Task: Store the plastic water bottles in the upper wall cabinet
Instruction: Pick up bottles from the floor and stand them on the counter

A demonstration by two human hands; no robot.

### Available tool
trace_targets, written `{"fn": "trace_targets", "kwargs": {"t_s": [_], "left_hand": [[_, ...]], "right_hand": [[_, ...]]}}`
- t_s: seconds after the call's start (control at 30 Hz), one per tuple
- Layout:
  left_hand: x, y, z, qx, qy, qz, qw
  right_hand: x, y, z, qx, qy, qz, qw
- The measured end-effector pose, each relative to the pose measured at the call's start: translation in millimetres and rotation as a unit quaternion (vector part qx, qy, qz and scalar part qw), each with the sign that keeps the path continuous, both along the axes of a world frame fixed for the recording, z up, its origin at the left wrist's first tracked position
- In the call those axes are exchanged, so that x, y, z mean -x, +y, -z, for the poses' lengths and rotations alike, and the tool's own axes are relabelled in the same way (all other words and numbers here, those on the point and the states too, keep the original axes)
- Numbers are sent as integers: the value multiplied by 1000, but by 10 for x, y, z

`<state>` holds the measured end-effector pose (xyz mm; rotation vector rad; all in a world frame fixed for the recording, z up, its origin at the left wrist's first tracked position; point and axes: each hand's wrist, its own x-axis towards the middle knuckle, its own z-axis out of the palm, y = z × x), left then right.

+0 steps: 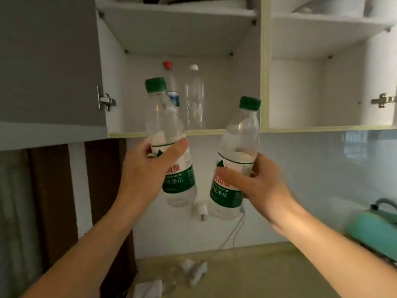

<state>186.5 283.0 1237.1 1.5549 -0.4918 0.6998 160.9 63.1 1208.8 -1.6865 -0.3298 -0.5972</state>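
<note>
Both hands loaded: left hand (146, 168) wrapped round the left bottle (169, 143) at label height, right hand (255, 183) same on the right bottle (235, 160). Both raised just below the cabinet's bottom shelf (171, 132) front edge. Look near-empty, so light; thin PET, crushes if squeezed, slick label. Mid-body grip is OK. Two more bottles (194, 97) stand at shelf back, w/ room in front.

Dim, soft indoor light; pale reflection on the glossy backsplash (352, 147); motion blur and wide-angle bending toward the edges.
</note>
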Motion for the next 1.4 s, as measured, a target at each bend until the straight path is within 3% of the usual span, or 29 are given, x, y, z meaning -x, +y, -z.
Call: {"fn": "trace_targets", "kwargs": {"t_s": [0.2,0.43,0.67,0.77,1.03,1.4], "left_hand": [[-937,13,-1121,28,-36,-10,999],[-1929,-444,-1532,16,61,15,998],[-2372,-644,-1552,-9,50,-30,998],[-2473,-750,-1549,-20,52,-50,997],[-2829,-965,-1575,-29,56,-113,992],[-3130,-1030,-1560,-19,68,-84,994]], "right_hand": [[-749,90,-1076,22,-84,44,995],[-1601,-26,-1742,40,-49,118,991],[-2179,-269,-1833,25,17,135,990],[-2339,-300,-1871,61,39,145,987],[-2708,-338,-1843,101,28,151,983],[-2954,-390,-1804,115,24,110,987]]}}
